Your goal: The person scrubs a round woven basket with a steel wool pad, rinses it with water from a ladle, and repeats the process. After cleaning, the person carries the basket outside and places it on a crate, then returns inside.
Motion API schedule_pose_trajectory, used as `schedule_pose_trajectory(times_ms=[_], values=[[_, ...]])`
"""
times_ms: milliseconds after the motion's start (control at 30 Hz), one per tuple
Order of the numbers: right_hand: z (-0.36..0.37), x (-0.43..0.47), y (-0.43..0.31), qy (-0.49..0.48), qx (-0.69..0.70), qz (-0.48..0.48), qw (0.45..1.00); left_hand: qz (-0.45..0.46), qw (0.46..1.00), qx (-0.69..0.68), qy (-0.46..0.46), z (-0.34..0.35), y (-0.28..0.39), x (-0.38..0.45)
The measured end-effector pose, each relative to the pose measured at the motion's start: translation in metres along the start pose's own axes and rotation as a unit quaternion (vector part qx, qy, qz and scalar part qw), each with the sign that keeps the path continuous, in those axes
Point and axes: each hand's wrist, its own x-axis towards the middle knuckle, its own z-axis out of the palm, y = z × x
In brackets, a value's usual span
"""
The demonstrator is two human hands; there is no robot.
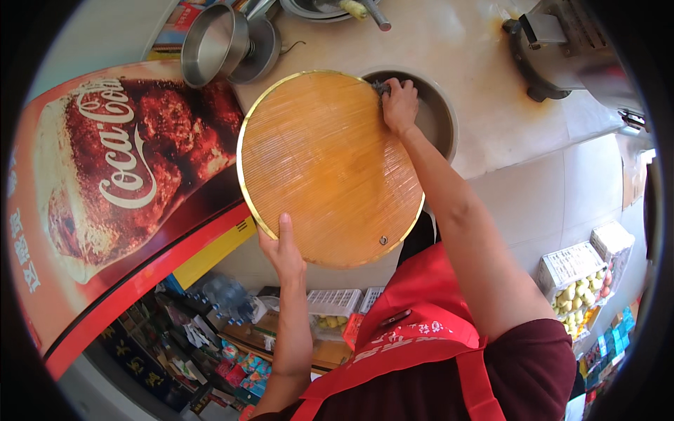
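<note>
A round slatted mat (pixel 326 163), orange-brown with a gold-coloured rim, is tilted in front of me. My left hand (pixel 283 252) grips its lower left edge, the thumb lying on the slats. At the upper right edge, my right hand (pixel 402 108) presses a dark grey scouring pad (pixel 380 88) against the mat; fingers hide much of the pad. Behind the mat stands a round metal basin (pixel 439 105) on the worktop, partly covered by the mat and my right hand. A small dark ring-shaped mark (pixel 383 240) shows near the mat's lower rim.
To the left is a Coca-Cola drinks cabinet (pixel 121 158). Metal pans (pixel 216 44) stand at the back left, by a bowl (pixel 321 9) with handled tools. A metal appliance (pixel 558 58) occupies the worktop's (pixel 474 47) right side. Fruit crates (pixel 571 263) and water bottles (pixel 226 294) are lower down.
</note>
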Motion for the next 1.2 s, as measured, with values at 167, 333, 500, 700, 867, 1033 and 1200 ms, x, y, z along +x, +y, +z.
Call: schedule_pose_trajectory(times_ms=[167, 333, 500, 700, 867, 1033, 1200], values=[[-0.035, -0.045, -0.156, -0.016, 0.237, -0.090, 0.967, -0.005, 1.000, -0.001, 0.016, -0.004, -0.010, 0.001], [-0.037, -0.047, -0.233, 0.017, 0.264, -0.228, 0.937, 0.027, 0.999, 0.042, 0.009, 0.011, 0.005, 0.003], [0.018, 0.039, -0.099, 0.042, 0.068, -0.129, 0.988, 0.027, 0.997, 0.059, -0.031, -0.001, -0.009, 0.011], [-0.021, -0.043, -0.192, -0.003, 0.235, -0.151, 0.960, -0.013, 1.000, 0.005, -0.002, -0.007, -0.015, 0.004], [-0.041, -0.087, -0.210, -0.052, 0.270, -0.212, 0.938, 0.020, 1.000, 0.000, 0.016, -0.003, -0.013, 0.003], [-0.010, -0.024, -0.034, 0.052, -0.013, -0.038, 0.998, 0.060, 0.998, 0.018, 0.019, -0.003, -0.018, -0.002], [-0.052, -0.101, -0.135, -0.063, 0.182, -0.094, 0.977, 0.033, 0.999, 0.001, 0.010, -0.014, -0.023, -0.001]])
